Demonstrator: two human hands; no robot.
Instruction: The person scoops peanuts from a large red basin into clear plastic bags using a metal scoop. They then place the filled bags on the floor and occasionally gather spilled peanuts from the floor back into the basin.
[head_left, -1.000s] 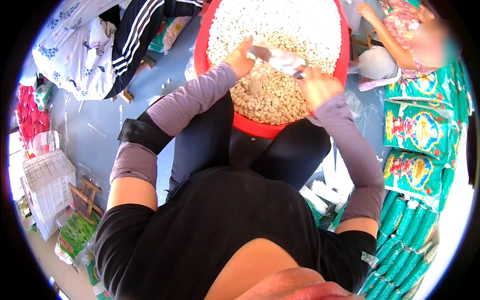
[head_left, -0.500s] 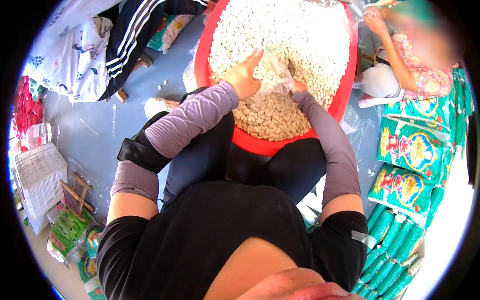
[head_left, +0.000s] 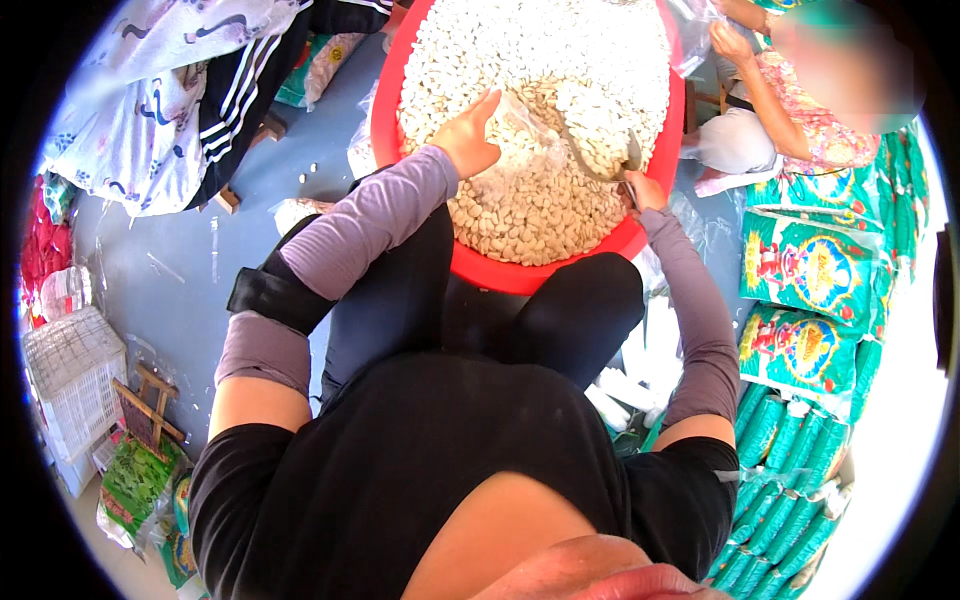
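Right hand [head_left: 648,190] clamped on the handle end of a metal scoop [head_left: 634,152], which is heaped with pale, flat seeds [head_left: 535,225] and sits low over the right part of the red tub [head_left: 382,105]. From that hand the scoop's long axis appears to slant away and leftward, toward the clear plastic bag [head_left: 540,122] just beside it. Left hand [head_left: 470,140] is the nearer one to the bag, at its left side, thumb and fingers spread; whether hidden fingers pinch the film, I cannot tell.
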